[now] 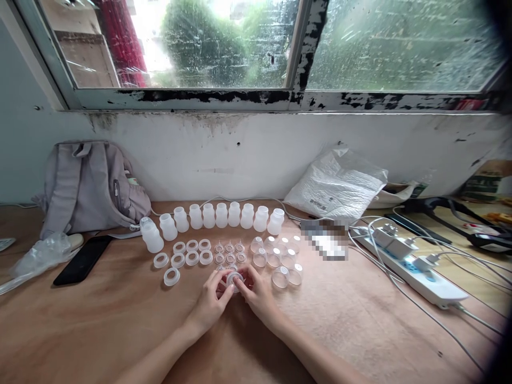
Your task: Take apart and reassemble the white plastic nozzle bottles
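Leftmost, a grey bag (86,184) and a black phone (82,260) lay on the desk (132,330). Frosted bottles (221,215) stood in a curved row behind loose, whitish rings (192,264). The left hand's (213,294) grip was nearly closed, pinching one side of a small round piece (231,278), pale, see-through and partly hidden by fingers, at the middle of the desk. Clear teats (229,248) sat just behind it. The right hand (256,292) pinched its other side; beyond were clear domed caps (274,258) and a white power strip (416,274).
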A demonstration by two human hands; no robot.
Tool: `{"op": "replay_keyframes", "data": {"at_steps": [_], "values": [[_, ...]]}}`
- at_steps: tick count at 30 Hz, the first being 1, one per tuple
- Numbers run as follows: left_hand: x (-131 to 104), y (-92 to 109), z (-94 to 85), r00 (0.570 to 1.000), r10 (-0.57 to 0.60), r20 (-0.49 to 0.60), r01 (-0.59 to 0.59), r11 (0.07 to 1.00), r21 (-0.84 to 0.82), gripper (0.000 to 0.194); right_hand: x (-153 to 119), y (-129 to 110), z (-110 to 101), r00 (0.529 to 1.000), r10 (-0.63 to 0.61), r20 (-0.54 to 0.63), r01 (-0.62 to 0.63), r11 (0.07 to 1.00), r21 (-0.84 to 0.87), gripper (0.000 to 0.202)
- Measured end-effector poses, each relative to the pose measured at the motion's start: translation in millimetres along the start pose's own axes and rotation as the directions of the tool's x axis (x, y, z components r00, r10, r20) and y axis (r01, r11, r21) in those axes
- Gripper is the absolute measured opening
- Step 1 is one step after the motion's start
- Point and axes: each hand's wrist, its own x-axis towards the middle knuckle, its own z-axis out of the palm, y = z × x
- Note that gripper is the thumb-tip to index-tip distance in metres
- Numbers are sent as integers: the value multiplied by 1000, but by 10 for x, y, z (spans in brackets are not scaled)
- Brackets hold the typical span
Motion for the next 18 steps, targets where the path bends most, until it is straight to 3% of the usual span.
{"op": "replay_keyframes", "data": {"at_steps": [6, 18], "values": [[9, -14, -18, 1000, -28, 0, 28, 998, 52, 27, 6, 41, -1, 999, -5, 53, 4, 1000, 8, 13], [7, -3, -32, 997, 48, -65, -36, 986, 163, 22, 10, 36, 37, 999, -18, 38, 17, 1000, 16, 9]]}}
